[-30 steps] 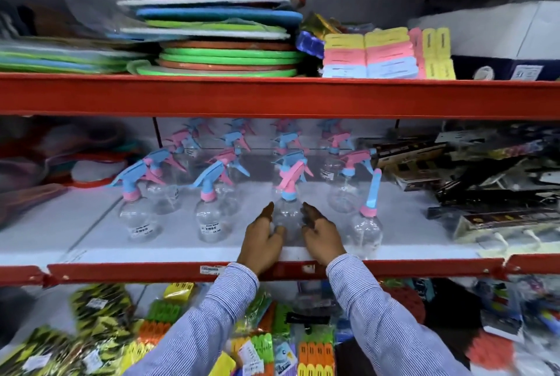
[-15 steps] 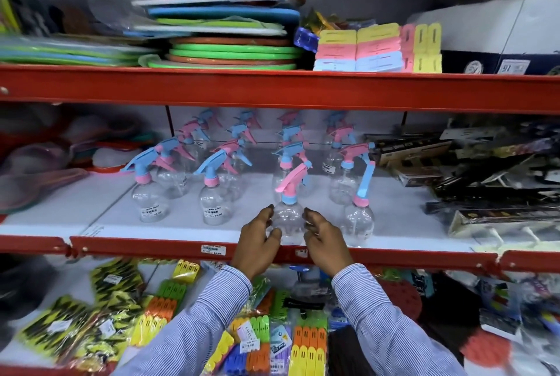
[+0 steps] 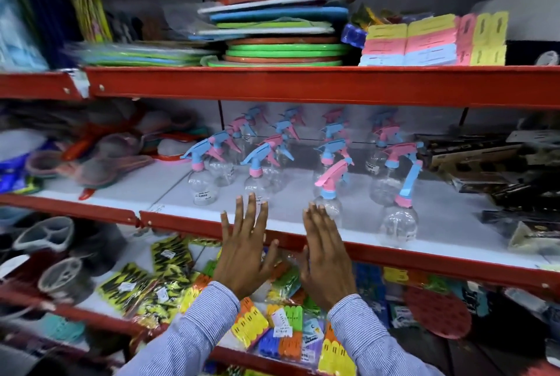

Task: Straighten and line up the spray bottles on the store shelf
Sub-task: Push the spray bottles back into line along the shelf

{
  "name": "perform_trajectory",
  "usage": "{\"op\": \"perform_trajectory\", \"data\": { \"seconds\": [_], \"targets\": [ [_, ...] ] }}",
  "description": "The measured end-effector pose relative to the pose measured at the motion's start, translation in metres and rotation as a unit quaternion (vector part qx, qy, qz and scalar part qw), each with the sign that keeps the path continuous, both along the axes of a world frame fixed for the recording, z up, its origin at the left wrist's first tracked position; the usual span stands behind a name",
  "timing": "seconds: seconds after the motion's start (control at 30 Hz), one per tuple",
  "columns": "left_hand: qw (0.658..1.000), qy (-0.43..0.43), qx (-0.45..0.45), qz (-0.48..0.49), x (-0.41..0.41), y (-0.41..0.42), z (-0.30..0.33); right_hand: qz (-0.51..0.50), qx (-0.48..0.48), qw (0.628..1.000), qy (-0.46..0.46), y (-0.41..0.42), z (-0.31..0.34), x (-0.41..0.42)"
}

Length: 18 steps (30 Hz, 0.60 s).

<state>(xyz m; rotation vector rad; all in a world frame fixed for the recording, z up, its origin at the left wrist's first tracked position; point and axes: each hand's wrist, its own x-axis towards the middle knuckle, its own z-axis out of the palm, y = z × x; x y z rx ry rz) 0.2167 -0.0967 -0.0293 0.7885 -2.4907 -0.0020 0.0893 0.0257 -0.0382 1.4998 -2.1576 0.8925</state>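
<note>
At the shelf (image 3: 303, 242) lip, between bottles: both hands flat and spread, left (image 3: 244, 250) and right (image 3: 325, 257), holding nothing. Front bottles (image 3: 328, 194) upright on the middle shelf, rightmost one (image 3: 399, 218) forward of the row. Next, probably: a reach right, a light push back into line.

Spray bottles (image 3: 328, 209) just past the fingertips (image 3: 251, 203) – clear bodies, pink & blue triggers. Shelf edge (image 3: 394, 254) under the fingers – red. Sleeves (image 3: 194, 336) – blue/white pinstripe. Clip packs (image 3: 291, 330) below – yellow, green, orange.
</note>
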Motion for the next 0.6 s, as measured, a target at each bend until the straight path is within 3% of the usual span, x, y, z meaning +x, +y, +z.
{"op": "perform_trajectory", "data": {
  "seconds": [0.2,0.37,0.6],
  "targets": [
    [1.000,-0.024,0.006,0.018,0.020,-0.036,0.006,0.037,0.058,0.998,0.003,-0.047,0.009,0.018],
    [0.998,-0.028,0.053,-0.035,0.020,-0.078,-0.001,0.013,0.054,0.992,-0.111,-0.093,0.010,0.018],
    [0.969,0.014,0.213,-0.122,-0.001,-0.127,0.010,-0.037,0.058,0.966,-0.249,-0.138,0.029,0.015]
  ]
}}
